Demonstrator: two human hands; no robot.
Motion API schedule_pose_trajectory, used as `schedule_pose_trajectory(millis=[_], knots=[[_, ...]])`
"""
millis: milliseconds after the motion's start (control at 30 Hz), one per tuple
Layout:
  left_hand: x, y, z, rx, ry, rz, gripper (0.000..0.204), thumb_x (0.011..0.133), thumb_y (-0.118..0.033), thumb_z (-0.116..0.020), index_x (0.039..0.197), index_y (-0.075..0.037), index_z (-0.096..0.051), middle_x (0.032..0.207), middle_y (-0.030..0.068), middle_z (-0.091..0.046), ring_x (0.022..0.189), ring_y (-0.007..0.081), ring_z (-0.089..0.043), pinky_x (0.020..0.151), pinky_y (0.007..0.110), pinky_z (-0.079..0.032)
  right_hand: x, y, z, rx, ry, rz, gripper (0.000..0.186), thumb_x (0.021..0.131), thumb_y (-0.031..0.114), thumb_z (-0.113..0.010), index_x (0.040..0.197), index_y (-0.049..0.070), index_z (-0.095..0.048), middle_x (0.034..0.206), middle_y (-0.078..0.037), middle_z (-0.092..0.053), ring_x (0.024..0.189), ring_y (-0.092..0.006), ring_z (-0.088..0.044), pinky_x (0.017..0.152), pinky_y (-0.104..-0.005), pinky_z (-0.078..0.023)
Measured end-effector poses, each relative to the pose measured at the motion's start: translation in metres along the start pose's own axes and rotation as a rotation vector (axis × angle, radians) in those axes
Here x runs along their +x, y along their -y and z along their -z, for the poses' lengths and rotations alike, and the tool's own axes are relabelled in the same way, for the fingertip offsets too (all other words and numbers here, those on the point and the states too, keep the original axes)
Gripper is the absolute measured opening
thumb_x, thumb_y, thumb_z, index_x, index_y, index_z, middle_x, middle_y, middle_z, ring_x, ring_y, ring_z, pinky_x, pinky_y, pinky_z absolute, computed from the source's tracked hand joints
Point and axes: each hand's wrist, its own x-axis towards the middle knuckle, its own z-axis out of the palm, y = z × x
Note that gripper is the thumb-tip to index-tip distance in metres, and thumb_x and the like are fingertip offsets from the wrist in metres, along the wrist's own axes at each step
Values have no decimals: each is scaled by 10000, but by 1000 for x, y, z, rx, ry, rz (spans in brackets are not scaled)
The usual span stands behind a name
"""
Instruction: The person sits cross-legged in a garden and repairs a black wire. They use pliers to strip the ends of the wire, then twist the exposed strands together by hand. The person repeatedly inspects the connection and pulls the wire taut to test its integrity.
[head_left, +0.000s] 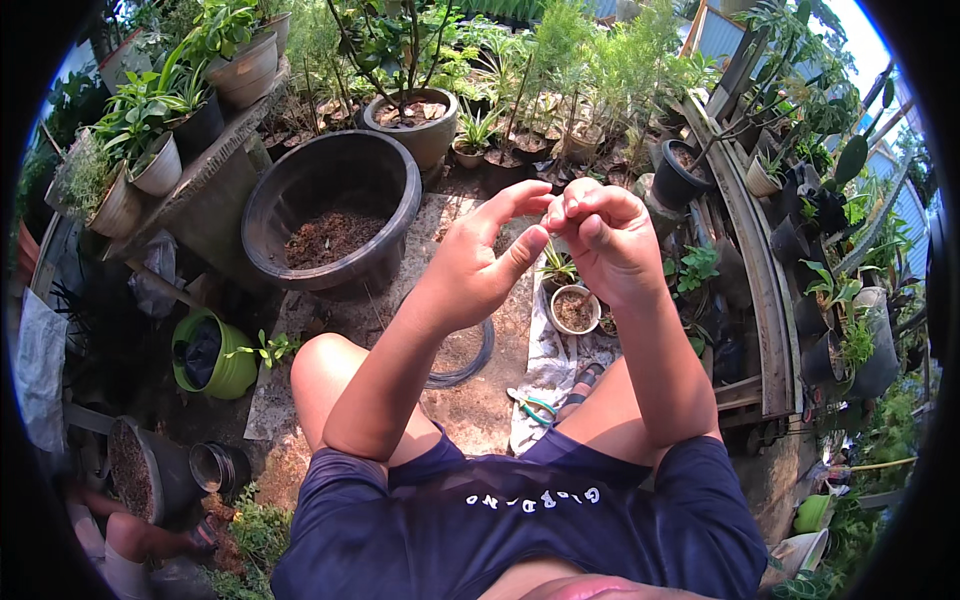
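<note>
My left hand [485,250] and my right hand [612,240] are raised in front of me with their fingertips close together. On the left hand, the thumb and fingers curve with a gap between them. The fingers of the right hand are bunched in a pinch; anything between them is too small or hidden to make out. Below the hands stands a small white pot [591,325] of soil, with a spiky little plant [556,268] beside it. A coil of dark wire [478,372] lies on the ground, and green-handled pliers [533,404] rest near my foot.
A big black tub [258,245] partly filled with soil stands at the left front. Nearer is a lime-green pot [240,365] with black plastic inside. Potted plants crowd a ledge [215,165] on the left and wooden planks [755,270] on the right. Another person's leg [150,535] shows at lower left.
</note>
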Motion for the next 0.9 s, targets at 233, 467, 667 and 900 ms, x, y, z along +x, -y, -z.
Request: schedule_pose_trajectory(millis=[233,467,667,900], knots=[[-19,38,-16,64,29,0,293,998,-296,-569,1051,-15,-631,929,118,-670,866,222,-665,798,340,-518,14,3,8,-57,-53,230,228,889,128,-707,1099,41,-695,1011,-88,-664,912,-254,-661,819,-426,-582],[-43,83,-28,-52,31,168,404,1037,-405,-472,921,-31,-571,757,41,-566,652,127,-574,607,286,-472,19,33,36,57,-176,355,208,922,177,-669,1107,85,-693,984,-56,-674,866,-200,-646,812,-376,-570],[-51,82,-42,32,-107,145,351,1058,-326,-452,885,-31,-535,744,12,-505,688,104,-461,648,267,-413,17,26,22,81,-259,212,356,1000,300,-556,1232,31,-587,1084,-109,-666,913,-261,-681,827,-433,-572],[-45,79,-60,34,-199,179,336,1066,-292,-435,893,-25,-542,732,14,-510,676,93,-465,633,259,-410,-4,-38,-12,-97,-463,180,439,1058,400,-384,1320,48,-392,994,-112,-559,840,-242,-624,845,-447,-521]])
